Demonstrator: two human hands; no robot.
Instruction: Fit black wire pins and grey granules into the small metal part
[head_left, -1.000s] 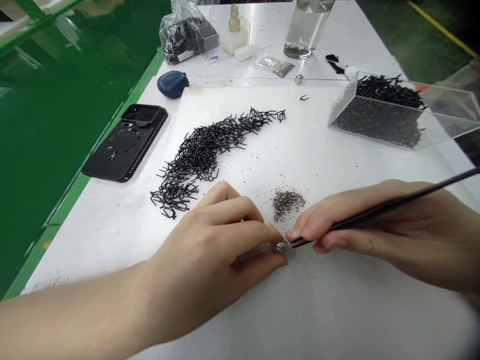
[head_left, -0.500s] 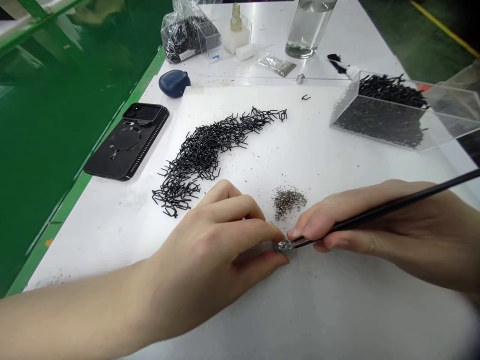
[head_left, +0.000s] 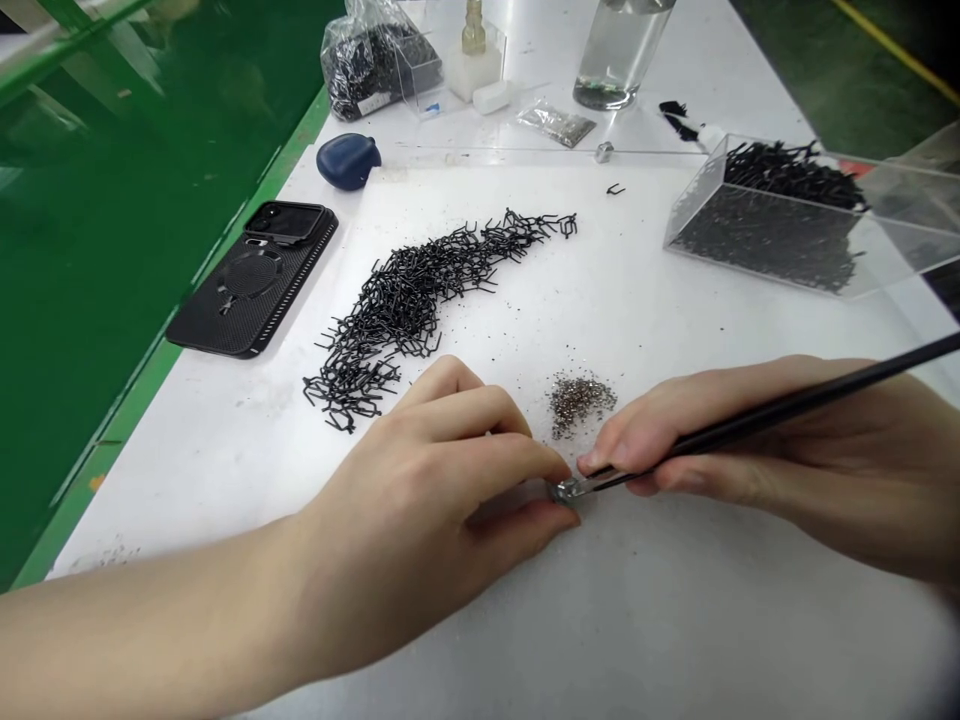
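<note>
Between the thumb and index finger of my left hand is a small shiny, silvery piece, partly hidden by the fingertips. My right hand grips black tweezers like a pen, their tips meeting that piece. Just beyond my fingertips lies a scattered heap of tiny brownish, glittering bits. A long curved pile of thin, bent black pieces spreads over the white surface beyond my left hand.
A black phone and a dark blue rounded object lie at left. Farther back are a plastic bag of black pieces, a small bottle, and a glass of clear liquid. A clear box with black pieces stands at right.
My right hand and the tweezers have shifted very slightly, the tips still at the silvery piece. My left hand keeps its pinch. The view has tilted a little.
</note>
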